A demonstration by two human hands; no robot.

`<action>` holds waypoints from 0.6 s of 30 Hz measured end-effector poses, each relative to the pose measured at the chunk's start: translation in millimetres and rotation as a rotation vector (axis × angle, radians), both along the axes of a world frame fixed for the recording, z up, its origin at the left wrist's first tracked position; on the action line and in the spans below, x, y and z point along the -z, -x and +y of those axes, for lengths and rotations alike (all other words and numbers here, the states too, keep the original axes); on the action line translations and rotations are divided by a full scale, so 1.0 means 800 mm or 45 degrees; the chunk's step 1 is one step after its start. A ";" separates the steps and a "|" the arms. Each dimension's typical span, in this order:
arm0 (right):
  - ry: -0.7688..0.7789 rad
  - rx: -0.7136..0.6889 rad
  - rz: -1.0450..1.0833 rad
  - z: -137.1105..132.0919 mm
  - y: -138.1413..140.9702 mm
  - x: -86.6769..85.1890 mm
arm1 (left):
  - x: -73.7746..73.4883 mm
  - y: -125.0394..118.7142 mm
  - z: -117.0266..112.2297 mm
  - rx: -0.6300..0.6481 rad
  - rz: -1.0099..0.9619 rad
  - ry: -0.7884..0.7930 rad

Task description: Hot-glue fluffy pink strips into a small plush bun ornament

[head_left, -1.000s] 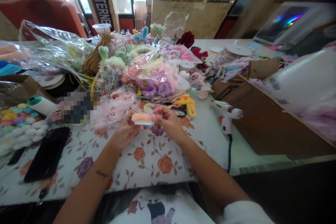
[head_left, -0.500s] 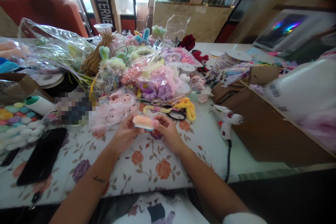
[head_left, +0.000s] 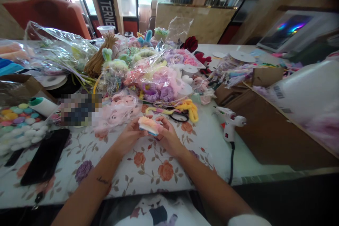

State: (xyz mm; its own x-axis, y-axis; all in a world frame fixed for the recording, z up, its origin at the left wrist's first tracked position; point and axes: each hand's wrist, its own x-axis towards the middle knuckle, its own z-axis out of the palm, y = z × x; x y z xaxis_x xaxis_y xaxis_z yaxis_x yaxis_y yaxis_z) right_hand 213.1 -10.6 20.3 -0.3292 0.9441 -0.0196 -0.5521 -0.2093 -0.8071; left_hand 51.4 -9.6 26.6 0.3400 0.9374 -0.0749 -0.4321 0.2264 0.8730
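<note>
Both hands hold one small fluffy peach piece with a white and blue underside (head_left: 148, 125), just above the flowered tablecloth (head_left: 111, 187). My left hand (head_left: 132, 133) is closed on its left end, fingers behind and thumb along the near edge. At its right end my right hand (head_left: 167, 134) pinches it, with the thumb on the fluffy side. The piece tilts down to the right. What exactly it is, I cannot make out. Behind the hands lie black-handled scissors (head_left: 179, 116) and a fuzzy yellow strip (head_left: 191, 109).
A white glue gun (head_left: 230, 123) with a black cord stands to the right, beside a cardboard box (head_left: 259, 127). Leftward are a black phone (head_left: 45, 157), pompoms (head_left: 29, 130) and a thread spool (head_left: 43, 106). Bagged fluffy craft materials (head_left: 156, 77) are heaped across the back.
The hands have shifted slightly right and toward me with the peach piece. It has turned so that its right end points lower. Both hands keep their hold.
</note>
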 end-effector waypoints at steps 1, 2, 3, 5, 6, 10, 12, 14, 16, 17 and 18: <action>-0.008 -0.009 0.023 0.000 0.001 -0.001 | 0.002 -0.001 0.000 -0.015 0.015 -0.015; -0.011 -0.014 0.045 0.000 0.001 0.000 | 0.004 -0.002 0.001 -0.030 0.034 -0.034; -0.008 -0.013 0.064 -0.001 0.002 0.000 | 0.006 -0.004 0.001 -0.042 0.054 -0.058; 0.018 -0.010 0.102 0.000 0.002 0.003 | 0.010 -0.006 0.003 -0.041 0.092 -0.111; 0.037 -0.008 0.121 0.001 0.002 0.004 | 0.011 -0.006 0.004 -0.031 0.107 -0.134; 0.071 0.053 0.134 0.021 -0.001 0.000 | 0.009 -0.008 0.007 -0.320 0.253 -0.246; 0.034 0.122 0.107 0.042 -0.003 -0.015 | 0.003 -0.013 0.003 -0.699 0.367 -0.286; -0.048 0.159 0.060 0.066 -0.003 -0.039 | -0.006 -0.028 -0.010 -0.826 0.403 -0.209; -0.142 0.104 -0.034 0.088 0.003 -0.069 | -0.017 -0.053 -0.032 -0.385 0.341 -0.038; -0.198 0.074 -0.085 0.098 0.007 -0.084 | -0.023 -0.070 -0.047 0.001 0.292 0.053; -0.249 0.034 -0.135 0.106 0.014 -0.098 | -0.029 -0.089 -0.062 0.486 0.235 0.125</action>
